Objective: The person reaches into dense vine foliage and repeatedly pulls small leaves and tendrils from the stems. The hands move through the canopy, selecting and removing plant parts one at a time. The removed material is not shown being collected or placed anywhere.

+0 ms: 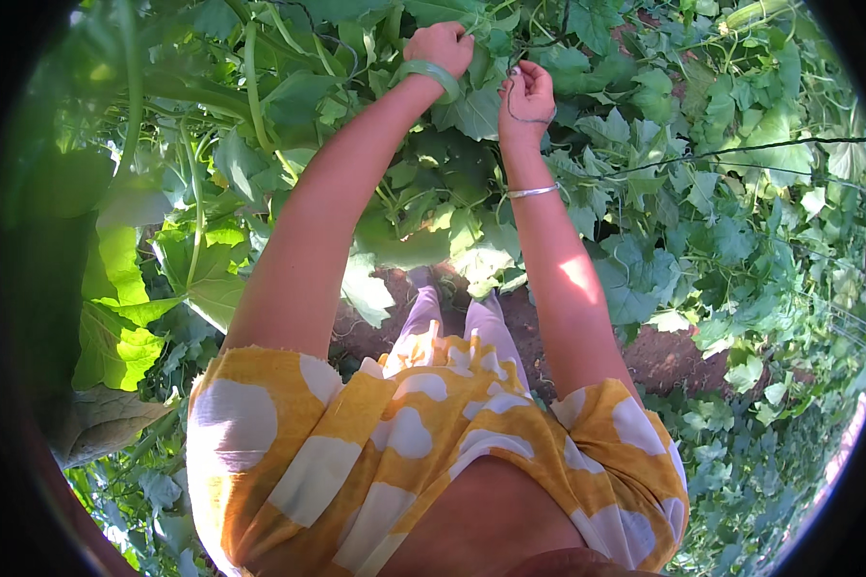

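My left hand (440,50), with a green bangle (430,76) at the wrist, is closed at a climbing vine (501,21) near the top of the view. Its fingertips are hidden, so the exact part gripped is unclear. Just to the right and slightly lower, my right hand (527,97) pinches a thin dark string (511,90) between thumb and fingers. The string's slack curves across the palm side and around the base of the hand. Above, a dark cord (564,25) runs down among the leaves towards my right fingers.
Dense lobed leaves (649,94) surround both hands. A dark rope (736,149) stretches across the foliage at right, with a thinner line below it. Thick green stems (256,86) hang at left. A pale green elongated fruit (758,13) shows at upper right. Bare soil (671,357) lies around my feet.
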A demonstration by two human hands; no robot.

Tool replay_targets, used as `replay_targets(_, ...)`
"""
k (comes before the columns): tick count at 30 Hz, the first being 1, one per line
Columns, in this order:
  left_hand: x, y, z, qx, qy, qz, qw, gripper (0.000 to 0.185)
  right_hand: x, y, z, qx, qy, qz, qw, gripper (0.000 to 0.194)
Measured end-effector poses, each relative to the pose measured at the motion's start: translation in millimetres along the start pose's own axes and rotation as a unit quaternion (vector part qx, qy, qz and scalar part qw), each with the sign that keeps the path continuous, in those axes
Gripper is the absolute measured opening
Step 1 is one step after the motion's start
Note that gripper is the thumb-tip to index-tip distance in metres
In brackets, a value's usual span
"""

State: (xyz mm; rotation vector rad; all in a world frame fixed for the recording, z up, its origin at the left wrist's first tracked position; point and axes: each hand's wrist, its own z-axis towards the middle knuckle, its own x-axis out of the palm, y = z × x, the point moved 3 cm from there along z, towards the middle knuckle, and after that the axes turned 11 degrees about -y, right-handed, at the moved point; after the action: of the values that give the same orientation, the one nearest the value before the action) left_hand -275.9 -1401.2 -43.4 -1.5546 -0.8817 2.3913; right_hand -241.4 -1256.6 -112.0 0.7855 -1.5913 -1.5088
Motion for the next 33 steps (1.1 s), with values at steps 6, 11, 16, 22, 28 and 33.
replay_targets(6,15.9,2.9,-16.9,0.040,0.077,-0.010,0.996,0.025,55.6,-20.4,92.1,0.129,0.125,-0.005,0.984,0.043)
replay_targets(11,22.5,9.5,-14.1,0.085,0.161,-0.005,0.983,0.027,59.3,-35.2,107.3,0.200,0.131,-0.053,0.969,0.035)
replay_targets(16,23.7,8.1,1.7,0.025,0.036,-0.023,0.999,0.028,26.4,-38.6,88.2,0.028,0.073,-0.271,0.959,0.032)
replay_targets(22,9.9,11.9,5.6,0.016,-0.004,-0.051,0.999,0.028,1.4,-25.0,86.0,-0.096,0.036,-0.449,0.887,0.039)
replay_targets(28,-26.9,11.1,-60.0,0.028,-0.088,-0.213,0.973,0.018,14.6,18.1,55.2,-0.228,0.011,-0.311,0.923,0.032)
replay_targets(33,-51.0,22.8,-116.1,0.063,-0.082,-0.229,0.968,0.012,-3.7,48.3,-21.9,-0.091,0.052,-0.160,0.982,0.028)
